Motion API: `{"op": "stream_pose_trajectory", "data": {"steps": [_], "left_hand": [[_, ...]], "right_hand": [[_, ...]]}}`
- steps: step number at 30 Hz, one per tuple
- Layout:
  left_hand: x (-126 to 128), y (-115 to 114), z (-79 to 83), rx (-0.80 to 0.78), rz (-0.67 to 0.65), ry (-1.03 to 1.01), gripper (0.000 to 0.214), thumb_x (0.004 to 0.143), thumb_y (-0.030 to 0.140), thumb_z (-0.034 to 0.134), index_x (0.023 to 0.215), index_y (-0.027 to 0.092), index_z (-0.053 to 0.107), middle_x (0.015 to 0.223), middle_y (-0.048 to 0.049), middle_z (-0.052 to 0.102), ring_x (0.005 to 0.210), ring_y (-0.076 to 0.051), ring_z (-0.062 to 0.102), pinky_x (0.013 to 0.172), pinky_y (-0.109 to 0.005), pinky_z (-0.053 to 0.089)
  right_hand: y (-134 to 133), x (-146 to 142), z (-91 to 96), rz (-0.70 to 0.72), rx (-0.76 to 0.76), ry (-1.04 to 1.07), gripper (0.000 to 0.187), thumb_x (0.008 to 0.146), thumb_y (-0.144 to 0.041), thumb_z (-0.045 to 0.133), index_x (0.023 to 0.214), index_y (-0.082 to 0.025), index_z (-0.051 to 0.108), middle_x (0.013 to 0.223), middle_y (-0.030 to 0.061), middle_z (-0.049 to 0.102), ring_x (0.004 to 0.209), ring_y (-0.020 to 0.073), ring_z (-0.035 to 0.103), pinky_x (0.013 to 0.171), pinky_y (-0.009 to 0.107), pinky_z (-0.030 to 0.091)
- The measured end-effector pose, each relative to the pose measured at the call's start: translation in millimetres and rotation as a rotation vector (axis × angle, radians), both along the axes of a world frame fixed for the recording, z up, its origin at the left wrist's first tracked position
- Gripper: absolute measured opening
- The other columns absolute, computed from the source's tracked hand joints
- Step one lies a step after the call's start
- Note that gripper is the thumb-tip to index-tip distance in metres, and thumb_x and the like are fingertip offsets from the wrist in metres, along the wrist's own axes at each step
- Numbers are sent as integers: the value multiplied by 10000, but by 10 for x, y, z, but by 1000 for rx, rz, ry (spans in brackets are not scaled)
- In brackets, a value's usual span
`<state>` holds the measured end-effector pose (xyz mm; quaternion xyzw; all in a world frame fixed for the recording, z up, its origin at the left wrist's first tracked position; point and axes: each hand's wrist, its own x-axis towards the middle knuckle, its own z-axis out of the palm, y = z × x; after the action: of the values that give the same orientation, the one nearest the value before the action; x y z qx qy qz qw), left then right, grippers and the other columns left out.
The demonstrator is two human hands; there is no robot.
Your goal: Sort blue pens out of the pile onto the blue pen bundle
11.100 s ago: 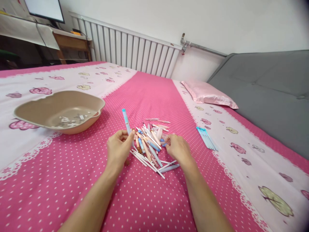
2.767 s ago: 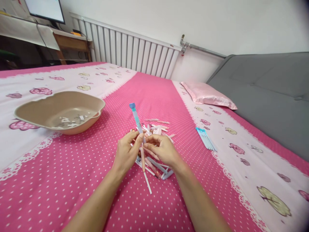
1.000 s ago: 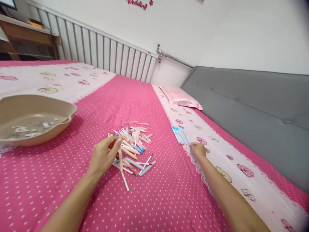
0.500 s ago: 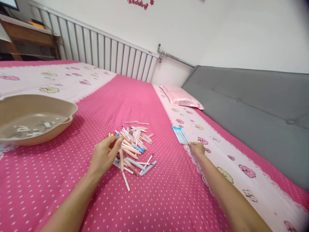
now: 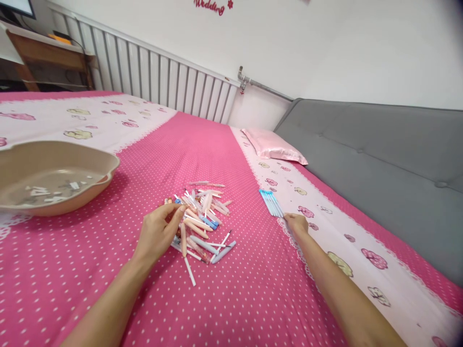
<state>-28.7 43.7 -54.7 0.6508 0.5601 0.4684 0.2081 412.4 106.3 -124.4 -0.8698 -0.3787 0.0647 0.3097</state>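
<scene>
A loose pile of pens and pen parts [image 5: 202,217], pink, white and blue, lies on the pink dotted bedspread [image 5: 188,144]. My left hand [image 5: 157,231] rests at the pile's left edge, fingers curled with the tips pinched on something small I cannot make out. My right hand [image 5: 296,222] reaches out to the right, its fingers at the near end of a neat row of blue pens [image 5: 270,202] lying side by side; its fingers are bent and mostly hidden behind the knuckles.
A beige scalloped basin [image 5: 54,159] with small scraps inside stands at the left. A pink pillow [image 5: 275,147] lies by the grey padded headboard [image 5: 379,159]. A white radiator [image 5: 155,79] runs along the far wall.
The blue pen I held up over the pile now lies in the row at the right, where my right hand has reached. My left hand stays at the pile. The view has drifted slightly.
</scene>
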Motion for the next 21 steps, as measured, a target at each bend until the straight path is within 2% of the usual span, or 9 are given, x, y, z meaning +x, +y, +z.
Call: {"op": "stream_pose_trajectory", "data": {"steps": [7, 11, 15, 19, 21], "left_hand": [[-10, 1, -8, 14, -2, 20, 428, 825, 532, 449, 870, 163, 662, 665, -24, 636, 565, -155, 568, 551, -246, 439], [-24, 2, -9, 44, 1, 19, 408, 832, 507, 446, 854, 162, 665, 653, -15, 633, 561, -148, 557, 546, -243, 421], [-16, 11, -12, 139, 82, 57, 371, 839, 464, 446, 814, 162, 660, 674, -17, 637, 604, -150, 561, 585, -249, 410], [-9, 32, -35, 254, 258, 95, 352, 856, 421, 427, 866, 152, 654, 758, -45, 642, 661, -162, 566, 621, -265, 411], [-20, 25, -55, 313, 374, 117, 332, 867, 394, 423, 889, 150, 646, 777, -52, 634, 693, -171, 569, 655, -276, 412]], "right_hand": [[-20, -22, 17, 44, -6, -18, 345, 722, -392, 557, 904, -163, 740, 950, 109, 713, 855, 253, 642, 701, 286, 451], [-180, -59, 6, 65, 8, -45, 450, 776, -419, 445, 1008, -126, 696, 959, 122, 701, 904, 267, 623, 783, 322, 447], [-686, -104, -47, 130, 33, -106, 625, 801, -459, 366, 1244, -46, 522, 1144, 182, 616, 1043, 269, 562, 915, 353, 403], [-1483, -86, -165, 189, 5, -171, 680, 816, -491, 320, 1282, -18, 467, 1327, 214, 470, 1259, 308, 377, 1063, 437, 248], [-1891, -53, -236, 197, -105, -289, 723, 849, -538, 227, 1327, -31, 421, 1391, 187, 406, 1311, 299, 312, 1091, 439, 208]]}}
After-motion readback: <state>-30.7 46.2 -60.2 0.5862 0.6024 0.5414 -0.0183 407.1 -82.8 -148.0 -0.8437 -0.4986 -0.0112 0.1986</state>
